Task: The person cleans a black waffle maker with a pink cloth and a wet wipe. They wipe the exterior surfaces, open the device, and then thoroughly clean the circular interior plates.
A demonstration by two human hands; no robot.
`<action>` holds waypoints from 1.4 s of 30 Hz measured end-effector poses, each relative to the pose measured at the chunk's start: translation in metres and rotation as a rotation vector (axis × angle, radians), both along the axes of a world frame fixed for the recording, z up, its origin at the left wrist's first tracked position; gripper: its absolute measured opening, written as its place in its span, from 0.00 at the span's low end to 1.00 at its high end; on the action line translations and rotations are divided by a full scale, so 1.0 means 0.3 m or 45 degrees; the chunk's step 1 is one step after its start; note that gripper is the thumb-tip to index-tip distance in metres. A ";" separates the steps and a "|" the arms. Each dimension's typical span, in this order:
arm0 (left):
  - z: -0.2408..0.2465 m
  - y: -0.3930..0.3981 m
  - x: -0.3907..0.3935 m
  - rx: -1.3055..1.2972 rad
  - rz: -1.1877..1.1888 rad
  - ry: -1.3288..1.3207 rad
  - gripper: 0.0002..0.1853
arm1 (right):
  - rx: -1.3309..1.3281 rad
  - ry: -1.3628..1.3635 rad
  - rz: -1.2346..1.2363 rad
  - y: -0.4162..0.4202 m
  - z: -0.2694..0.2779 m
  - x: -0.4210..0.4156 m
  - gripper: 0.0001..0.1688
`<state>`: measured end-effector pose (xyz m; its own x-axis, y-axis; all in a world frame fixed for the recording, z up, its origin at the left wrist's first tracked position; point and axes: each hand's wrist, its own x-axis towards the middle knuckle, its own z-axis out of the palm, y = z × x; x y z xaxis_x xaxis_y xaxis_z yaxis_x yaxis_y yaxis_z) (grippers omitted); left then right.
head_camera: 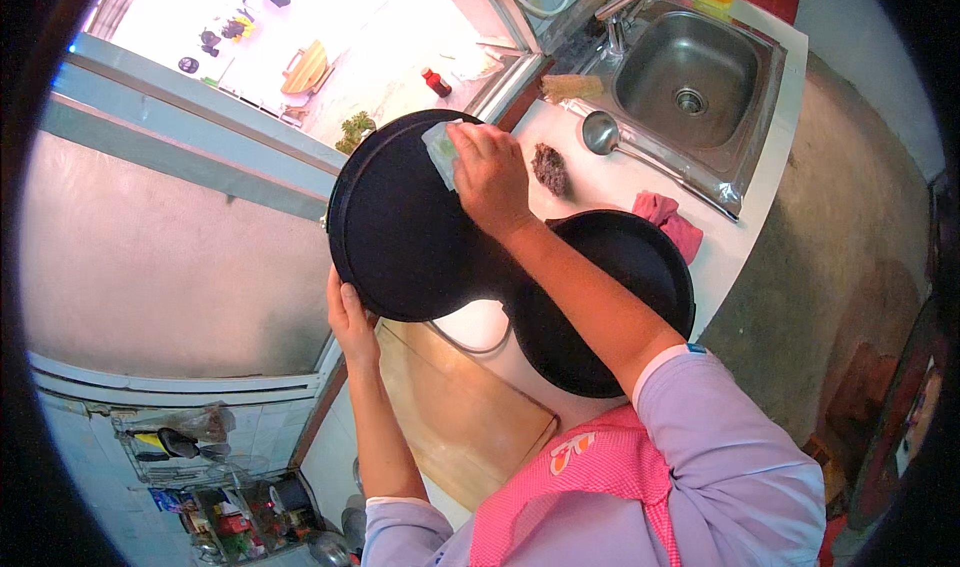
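Note:
A black, round electric griddle [405, 222] lies opened out, its two round plates joined by a hinge. My left hand [349, 318] supports the lower left rim of the raised plate, fingers partly hidden behind it. Against the upper right of that same plate, my right hand [487, 169] presses a pale, greenish-white cloth or wipe [441, 154]. My right forearm crosses above the second plate [645, 267] and hides part of it and the hinge area. A thin cord [480, 351] curves out below the hinge.
A wooden board [457, 409] lies below the griddle. To the right are a brown scouring pad [550, 170], a metal ladle [601, 133], a pink cloth [671, 225] and a steel sink [690, 79] with a faucet [616, 34]. A yellowish sponge [571, 87] sits by the window frame.

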<state>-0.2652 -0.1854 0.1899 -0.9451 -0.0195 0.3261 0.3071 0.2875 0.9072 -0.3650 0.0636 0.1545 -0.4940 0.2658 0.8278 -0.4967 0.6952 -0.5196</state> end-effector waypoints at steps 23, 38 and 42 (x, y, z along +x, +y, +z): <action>0.003 -0.002 0.035 0.015 0.115 -0.062 0.24 | -0.330 -0.509 0.417 -0.207 -0.371 0.367 0.06; -0.025 -0.011 0.002 0.063 0.053 0.025 0.24 | 0.209 -0.194 0.531 -0.183 -0.340 0.369 0.05; -0.021 -0.014 -0.007 0.006 0.073 0.031 0.23 | 0.161 -0.127 0.630 -0.270 -0.276 0.367 0.04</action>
